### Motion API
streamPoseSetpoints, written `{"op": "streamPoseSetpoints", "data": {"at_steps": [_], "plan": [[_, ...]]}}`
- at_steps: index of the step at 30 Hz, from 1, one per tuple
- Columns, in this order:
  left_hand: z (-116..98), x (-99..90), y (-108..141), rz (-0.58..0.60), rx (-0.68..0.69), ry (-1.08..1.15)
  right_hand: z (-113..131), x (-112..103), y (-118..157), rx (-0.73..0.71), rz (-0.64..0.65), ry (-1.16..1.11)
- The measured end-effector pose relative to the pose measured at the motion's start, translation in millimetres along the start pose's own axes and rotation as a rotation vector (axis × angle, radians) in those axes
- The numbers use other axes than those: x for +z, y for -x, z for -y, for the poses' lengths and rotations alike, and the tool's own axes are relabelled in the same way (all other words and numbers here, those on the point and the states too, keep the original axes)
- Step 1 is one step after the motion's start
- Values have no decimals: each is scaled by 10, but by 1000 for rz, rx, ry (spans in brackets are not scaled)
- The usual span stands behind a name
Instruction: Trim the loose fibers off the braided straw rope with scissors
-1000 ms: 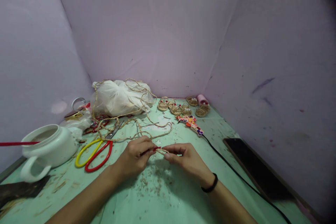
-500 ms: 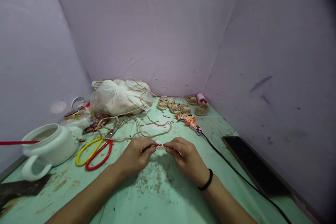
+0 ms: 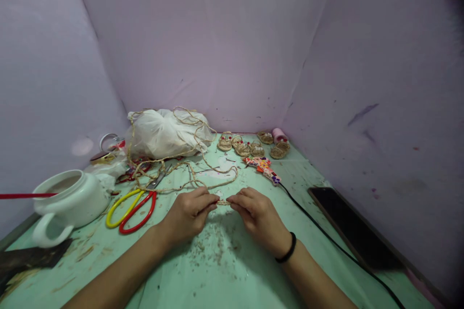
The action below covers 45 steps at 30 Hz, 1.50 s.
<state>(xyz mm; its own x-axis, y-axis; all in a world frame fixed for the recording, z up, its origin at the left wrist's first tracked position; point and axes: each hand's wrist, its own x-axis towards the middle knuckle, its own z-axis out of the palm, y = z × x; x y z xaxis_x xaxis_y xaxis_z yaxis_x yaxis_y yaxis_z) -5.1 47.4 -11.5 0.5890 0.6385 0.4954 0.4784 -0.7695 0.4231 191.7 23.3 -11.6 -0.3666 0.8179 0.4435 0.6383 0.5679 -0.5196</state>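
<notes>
Between my two hands, just above the table, is a short piece of braided straw cord (image 3: 223, 203) with a bit of red at its left end. My left hand (image 3: 194, 208) pinches the left end, the red part mostly behind its fingertips. The right end is in the fingertips of my right hand (image 3: 253, 207), which has a black band at the wrist. Most of the piece is hidden by my fingers. Beyond my hands, a long braided straw cord (image 3: 221, 186) loops across the table to a white plastic bag (image 3: 166, 133).
Scissors (image 3: 136, 210) with yellow and red handles lie left of my hands, near a white pot (image 3: 78, 200). Small woven straw sandals (image 3: 242, 148) and a pink thread spool (image 3: 279, 135) stand at the back. A patterned glue gun (image 3: 264, 169) trails a black cable; a phone (image 3: 353, 227) lies right.
The fingers of my left hand have slid slightly right along the piece, covering more of the red. My right hand has hardly moved.
</notes>
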Motion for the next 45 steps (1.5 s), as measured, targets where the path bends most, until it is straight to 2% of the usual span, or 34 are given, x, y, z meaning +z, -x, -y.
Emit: {"op": "streamPoseSetpoints", "data": {"at_steps": [6,11,13,20,26,29,33,36,42,45], "plan": [[1,39,24,5,11,-74,-1,0,-2,34,2,-25],[13,113,43,-105,-56,-29,-20,60,-16,284,-29,-301],[10,130,44,-140,-80,-5,-24,92,-19,343,-40,-372],[-4,144,58,-141,-79,-6,-20,135,-16,379,-125,-363],[-46,150,46,-124,-49,34,11,143,-1,274,-127,-284],[-42,117,33,-93,-124,15,-15,157,-6,302,-158,-346],[12,39,13,-140,-296,-39,-60,153,-29,412,-288,-424],[32,-14,-7,-158,-239,-25,-40,130,-46,469,-299,-457],[-17,-29,-14,-130,-124,-48,42,127,-42,517,-151,-616],[-47,-5,3,-100,-75,-115,41,173,-33,498,-120,-603]]}}
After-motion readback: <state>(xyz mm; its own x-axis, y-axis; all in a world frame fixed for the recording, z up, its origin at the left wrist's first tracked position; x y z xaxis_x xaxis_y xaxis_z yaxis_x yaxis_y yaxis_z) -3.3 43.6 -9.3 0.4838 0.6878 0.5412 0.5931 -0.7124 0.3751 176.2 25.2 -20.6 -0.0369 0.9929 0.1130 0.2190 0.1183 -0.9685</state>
